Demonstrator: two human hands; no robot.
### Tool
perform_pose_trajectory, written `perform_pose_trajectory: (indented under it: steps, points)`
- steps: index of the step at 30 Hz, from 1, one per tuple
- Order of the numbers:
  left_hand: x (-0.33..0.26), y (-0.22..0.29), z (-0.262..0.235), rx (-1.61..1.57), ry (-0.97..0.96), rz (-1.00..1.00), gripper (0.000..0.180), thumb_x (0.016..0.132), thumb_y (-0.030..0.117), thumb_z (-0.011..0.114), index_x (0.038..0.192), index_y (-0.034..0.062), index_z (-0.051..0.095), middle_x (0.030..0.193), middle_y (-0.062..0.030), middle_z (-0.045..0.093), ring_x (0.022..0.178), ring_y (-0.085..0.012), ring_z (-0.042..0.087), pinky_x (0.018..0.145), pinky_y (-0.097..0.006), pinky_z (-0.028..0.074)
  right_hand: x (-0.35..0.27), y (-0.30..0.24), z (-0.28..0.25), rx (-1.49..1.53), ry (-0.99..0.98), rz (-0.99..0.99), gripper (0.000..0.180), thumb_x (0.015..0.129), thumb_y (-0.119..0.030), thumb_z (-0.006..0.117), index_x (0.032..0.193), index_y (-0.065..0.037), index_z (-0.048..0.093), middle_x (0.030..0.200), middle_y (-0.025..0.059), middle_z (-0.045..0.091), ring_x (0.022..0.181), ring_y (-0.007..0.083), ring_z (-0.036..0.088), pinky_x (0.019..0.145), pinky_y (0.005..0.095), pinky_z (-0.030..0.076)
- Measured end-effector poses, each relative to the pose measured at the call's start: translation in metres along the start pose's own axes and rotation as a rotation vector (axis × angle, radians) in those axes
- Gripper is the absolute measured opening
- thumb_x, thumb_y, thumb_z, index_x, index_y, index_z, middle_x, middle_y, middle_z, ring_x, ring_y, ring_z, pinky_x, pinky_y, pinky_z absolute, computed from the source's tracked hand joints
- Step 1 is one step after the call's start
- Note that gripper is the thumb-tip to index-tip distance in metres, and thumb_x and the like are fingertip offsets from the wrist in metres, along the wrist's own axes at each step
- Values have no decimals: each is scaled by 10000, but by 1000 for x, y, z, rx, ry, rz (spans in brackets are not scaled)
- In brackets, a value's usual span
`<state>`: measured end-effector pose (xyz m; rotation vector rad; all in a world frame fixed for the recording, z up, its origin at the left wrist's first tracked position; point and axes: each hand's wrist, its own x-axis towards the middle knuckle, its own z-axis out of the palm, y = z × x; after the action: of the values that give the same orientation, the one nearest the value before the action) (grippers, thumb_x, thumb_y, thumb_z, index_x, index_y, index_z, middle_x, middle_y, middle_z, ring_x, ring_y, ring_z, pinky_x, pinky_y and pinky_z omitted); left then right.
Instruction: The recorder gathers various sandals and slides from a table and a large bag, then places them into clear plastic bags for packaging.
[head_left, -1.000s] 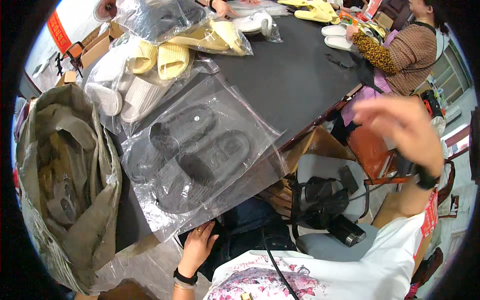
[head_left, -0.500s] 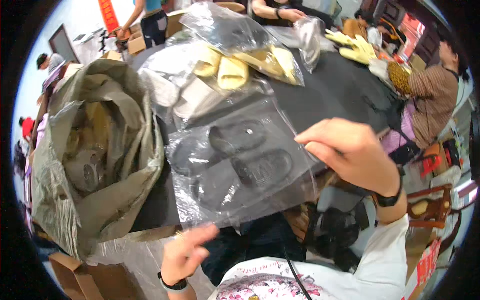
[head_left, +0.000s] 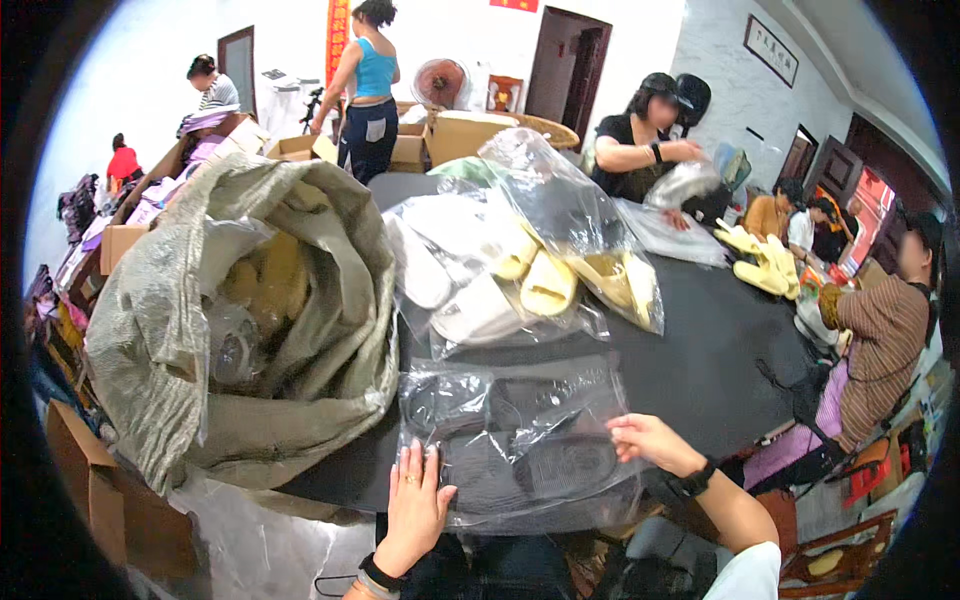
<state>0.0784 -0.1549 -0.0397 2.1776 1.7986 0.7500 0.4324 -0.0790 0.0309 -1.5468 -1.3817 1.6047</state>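
A clear plastic bag (head_left: pixel 520 385) with a pair of black slippers (head_left: pixel 565 465) in it lies flat on the dark table (head_left: pixel 690 350) in front of me. My left hand (head_left: pixel 417 500) rests on the bag's near left corner, fingers stretched out and slightly apart. At the bag's right edge, my right hand (head_left: pixel 655 443) is closed in a pinch on the plastic. Glare on the film partly hides the slippers. Just beyond lie bagged white slippers (head_left: pixel 480 310) and bagged yellow slippers (head_left: pixel 548 283), heaped together.
A large, wide-mouthed woven sack (head_left: pixel 330 430) holding bagged footwear stands at my left. Yellow slippers (head_left: pixel 765 265) lie at the table's far right. Co-workers sit along the far and right sides; one handles clear bags (head_left: pixel 685 185). A cardboard box (head_left: pixel 130 500) sits at lower left.
My view has tilted up, showing more of the room. My left hand has come down onto the bag's near left part. My right hand has moved lower along its right side.
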Motion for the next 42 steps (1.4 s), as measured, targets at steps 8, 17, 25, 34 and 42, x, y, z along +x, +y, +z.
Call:
perform_pose_trajectory:
  steps: [8, 17, 25, 34, 42]
  points:
    - [3, -11, -39, -129, -116, 108, 517, 873, 376, 482, 1222, -4, 452, 1293, -229, 401, 1227, -372, 356, 971, -498, 310, -23, -25, -16, -635, -568, -267, 280, 887, -151, 479, 1132, -51, 572, 1154, 135, 568, 951, 257, 591, 789, 348, 484]
    - [15, -18, -9, -75, -23, 162, 488, 933, 272, 372, 1321, -20, 334, 1388, -195, 305, 1283, -357, 271, 1042, -434, 221, 90, 4, 59, -1143, -416, -968, 698, 846, -427, 533, 1347, -11, 283, 1417, 155, 255, 1211, 318, 383, 1000, 431, 321]
    - [21, -17, -6, -89, -79, 175, 556, 940, 337, 339, 1358, -21, 258, 1404, -203, 271, 1291, -367, 249, 1049, -442, 195, 141, -4, 126, -1116, -426, -608, 611, 832, -297, 501, 1316, 20, 304, 1355, 238, 312, 1257, 383, 284, 1042, 447, 240]
    - [19, -15, -10, 72, 88, 334, 418, 916, 242, 443, 1231, -30, 404, 1153, -236, 512, 1066, -321, 496, 926, -415, 373, 100, 89, -12, -1022, -138, -1038, 269, 745, -122, 538, 975, 17, 523, 942, 169, 532, 960, 302, 500, 792, 386, 450]
    - [17, -15, -10, -9, -97, 94, 662, 760, 387, 638, 1267, 19, 426, 1372, -184, 333, 1283, -333, 293, 1040, -468, 216, -57, 11, -130, -1345, 618, -386, 198, 599, -1, 537, 784, 37, 596, 839, 190, 571, 830, 346, 548, 726, 420, 458]
